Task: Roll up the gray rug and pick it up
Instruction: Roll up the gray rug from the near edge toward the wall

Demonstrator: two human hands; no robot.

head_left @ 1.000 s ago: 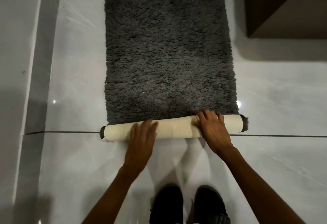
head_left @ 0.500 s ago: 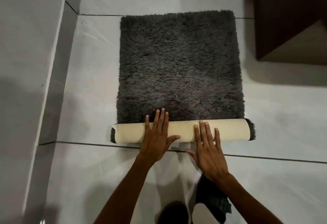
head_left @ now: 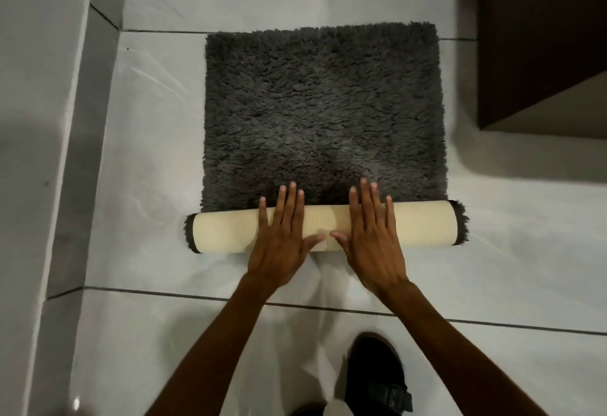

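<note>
1. The left hand [head_left: 282,238] is lying flat and spread on top of the rolled part of the gray rug [head_left: 323,113], palm down, fingers apart and stretched forward, gripping nothing. Its fingertips are reaching just past the roll onto the shaggy pile.
2. The right hand [head_left: 371,235] is lying the same way just beside it, open and flat, fingers splayed, pressing on the roll rather than clasping it. The two thumbs are pointing toward each other and nearly meeting at the middle of the roll.
3. Both forearms are coming up from the bottom edge and slanting inward, so the hands are sitting close together near the roll's centre, wrists over the bare floor.
4. The roll [head_left: 423,223] is showing its cream backing outward, with dark fringe sticking out at both ends. It is lying across the near end of the rug, while the rest is lying unrolled and flat on the pale tiled floor [head_left: 525,235].
5. A dark brown cabinet [head_left: 538,37] is standing at the upper right, near the rug's right edge but not touching it. A gray wall [head_left: 42,119] is running along the left, well apart from the rug.
6. A black shoe [head_left: 377,373] is showing at the bottom, behind the hands.
</note>
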